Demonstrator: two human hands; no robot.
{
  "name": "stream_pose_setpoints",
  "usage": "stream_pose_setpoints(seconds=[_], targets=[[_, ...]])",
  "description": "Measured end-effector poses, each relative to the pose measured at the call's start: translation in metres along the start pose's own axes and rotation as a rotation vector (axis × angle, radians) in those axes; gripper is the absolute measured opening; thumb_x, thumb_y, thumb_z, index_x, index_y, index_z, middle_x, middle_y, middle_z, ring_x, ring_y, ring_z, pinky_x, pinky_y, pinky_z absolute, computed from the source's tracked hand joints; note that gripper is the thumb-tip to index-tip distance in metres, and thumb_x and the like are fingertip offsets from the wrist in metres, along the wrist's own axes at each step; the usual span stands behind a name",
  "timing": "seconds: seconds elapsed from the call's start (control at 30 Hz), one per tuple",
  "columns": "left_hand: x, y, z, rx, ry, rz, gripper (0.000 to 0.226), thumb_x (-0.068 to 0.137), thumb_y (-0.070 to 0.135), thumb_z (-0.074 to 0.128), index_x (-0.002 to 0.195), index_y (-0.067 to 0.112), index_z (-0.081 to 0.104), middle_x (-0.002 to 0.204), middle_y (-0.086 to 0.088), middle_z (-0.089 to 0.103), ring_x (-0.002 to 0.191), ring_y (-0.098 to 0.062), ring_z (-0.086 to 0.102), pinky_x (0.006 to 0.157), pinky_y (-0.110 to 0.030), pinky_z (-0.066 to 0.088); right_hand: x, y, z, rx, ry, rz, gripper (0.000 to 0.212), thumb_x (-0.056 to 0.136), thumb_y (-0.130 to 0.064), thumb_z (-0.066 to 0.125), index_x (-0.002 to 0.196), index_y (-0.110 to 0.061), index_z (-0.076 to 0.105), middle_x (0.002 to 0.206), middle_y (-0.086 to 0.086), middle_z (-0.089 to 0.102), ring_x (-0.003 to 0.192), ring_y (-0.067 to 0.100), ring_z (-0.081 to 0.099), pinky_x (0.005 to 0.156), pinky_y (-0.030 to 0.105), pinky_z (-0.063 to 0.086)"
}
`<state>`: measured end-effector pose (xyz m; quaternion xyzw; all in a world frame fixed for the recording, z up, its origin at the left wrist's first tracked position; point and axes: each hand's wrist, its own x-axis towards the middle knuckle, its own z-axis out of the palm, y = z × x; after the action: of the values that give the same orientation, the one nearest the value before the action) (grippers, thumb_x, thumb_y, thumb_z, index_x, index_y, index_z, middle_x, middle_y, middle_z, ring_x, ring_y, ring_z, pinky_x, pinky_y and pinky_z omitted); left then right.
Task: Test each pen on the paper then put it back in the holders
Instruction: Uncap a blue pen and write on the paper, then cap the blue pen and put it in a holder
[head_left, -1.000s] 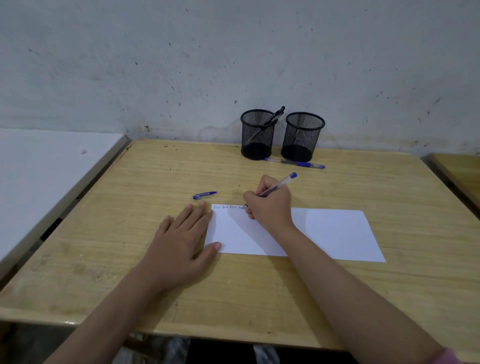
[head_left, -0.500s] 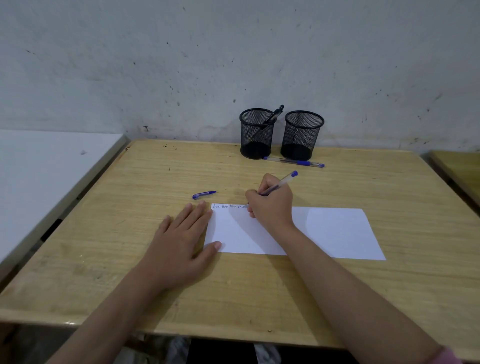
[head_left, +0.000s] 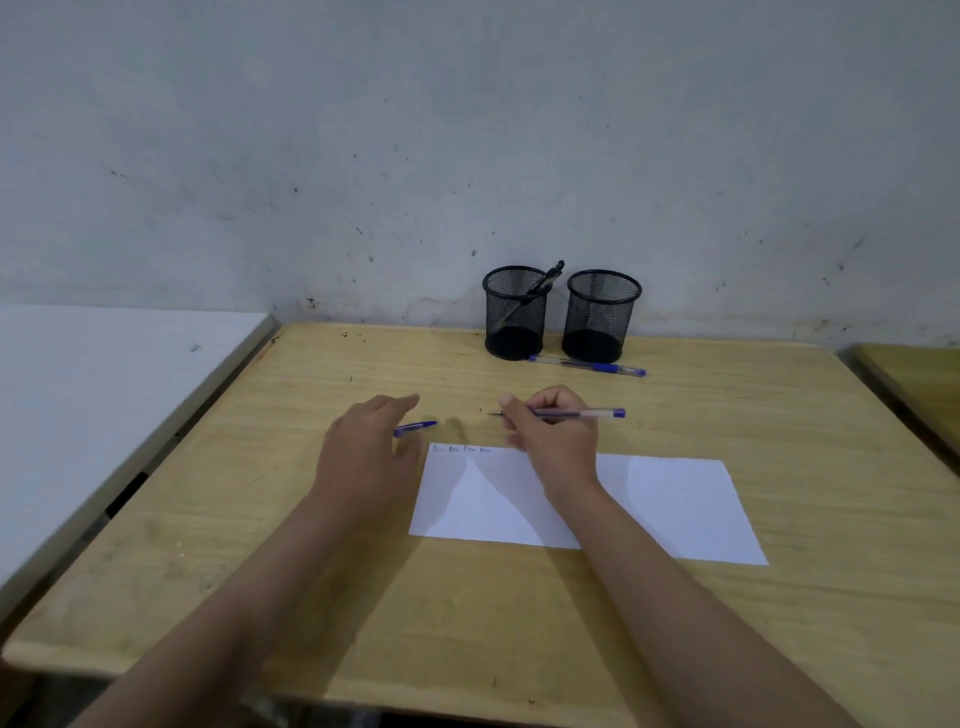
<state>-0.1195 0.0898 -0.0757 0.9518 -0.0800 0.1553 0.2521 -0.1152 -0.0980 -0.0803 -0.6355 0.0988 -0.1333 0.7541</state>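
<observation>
Two black mesh holders stand side by side at the back of your wooden desk (head_left: 779, 467), against the wall: the left holder (head_left: 514, 317) has one dark pen (head_left: 543, 285) leaning inside, its top poking above the rim, while the right holder (head_left: 600, 319) shows nothing inside from here. A blue capped pen (head_left: 587, 365) lies flat on the desk just in front of them. Your right hand (head_left: 558, 436) hovers above the top edge of the paper (head_left: 649, 504), fingers curled round a clear pen with a blue end (head_left: 576, 413), held nearly level, tip pointing left. Your left hand (head_left: 369, 452) hangs over the desk left of the sheet, fingers loosely extended, holding nothing, partly covering the blue pen cap (head_left: 415, 428). Small writing marks the paper's top-left corner.
</observation>
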Motion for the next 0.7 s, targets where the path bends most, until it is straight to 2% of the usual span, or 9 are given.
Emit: stream_pose_setpoints(seconds=[0.13, 0.23, 0.33, 0.47, 0.57, 0.7], targets=[[0.019, -0.006, 0.011, 0.1, -0.054, -0.024, 0.023, 0.078, 0.019, 0.057, 0.096, 0.016, 0.071, 0.092, -0.003, 0.067, 0.087, -0.027, 0.06, 0.073, -0.037, 0.05, -0.007, -0.01, -0.003, -0.058, -0.089, -0.027, 0.014, 0.077, -0.019, 0.077, 0.076, -0.013, 0.064, 0.073, 0.006, 0.068, 0.064, 0.012, 0.063, 0.051, 0.024, 0.053], [0.023, -0.006, 0.013, 0.091, -0.008, -0.014, 0.016, 0.08, 0.018, 0.059, 0.09, 0.018, 0.072, 0.085, -0.001, 0.066, 0.08, -0.024, 0.06, 0.068, -0.034, 0.048, -0.008, -0.016, -0.006, -0.033, -0.119, -0.055, 0.005, 0.086, -0.016, 0.067, 0.083, -0.021, 0.067, 0.076, 0.002, 0.068, 0.064, 0.007, 0.06, 0.05, 0.024, 0.053], [0.022, 0.005, 0.009, -0.079, 0.053, -0.017, 0.014, 0.082, 0.013, 0.063, 0.093, 0.014, 0.072, 0.087, -0.002, 0.068, 0.079, -0.019, 0.062, 0.07, -0.032, 0.05, -0.008, -0.023, -0.009, -0.048, -0.154, -0.112, 0.01, 0.088, -0.012, 0.062, 0.087, -0.019, 0.069, 0.073, 0.0, 0.067, 0.059, 0.003, 0.059, 0.05, 0.024, 0.053], [0.019, 0.027, -0.002, -0.326, 0.131, 0.041, 0.011, 0.081, 0.01, 0.067, 0.091, 0.011, 0.072, 0.083, 0.003, 0.068, 0.073, -0.007, 0.063, 0.064, -0.007, 0.044, -0.01, -0.03, -0.011, -0.03, -0.174, -0.15, 0.008, 0.087, -0.009, 0.064, 0.084, -0.013, 0.071, 0.064, 0.002, 0.065, 0.057, 0.004, 0.06, 0.048, 0.023, 0.051], [0.016, 0.038, -0.009, -0.433, 0.142, 0.086, 0.012, 0.08, 0.007, 0.068, 0.09, 0.013, 0.072, 0.082, 0.008, 0.068, 0.083, -0.002, 0.062, 0.068, -0.005, 0.045, -0.013, -0.033, -0.01, -0.01, -0.188, -0.16, 0.009, 0.086, -0.007, 0.064, 0.081, -0.01, 0.071, 0.059, 0.001, 0.064, 0.057, 0.005, 0.06, 0.046, 0.022, 0.05], [0.012, 0.045, -0.015, -0.482, 0.124, 0.14, 0.014, 0.079, 0.003, 0.069, 0.088, 0.013, 0.072, 0.083, 0.008, 0.069, 0.081, -0.002, 0.062, 0.07, -0.007, 0.045, -0.015, -0.038, -0.01, -0.023, -0.223, -0.187, 0.01, 0.085, -0.006, 0.065, 0.08, -0.01, 0.071, 0.06, -0.002, 0.063, 0.057, 0.005, 0.059, 0.045, 0.022, 0.049]])
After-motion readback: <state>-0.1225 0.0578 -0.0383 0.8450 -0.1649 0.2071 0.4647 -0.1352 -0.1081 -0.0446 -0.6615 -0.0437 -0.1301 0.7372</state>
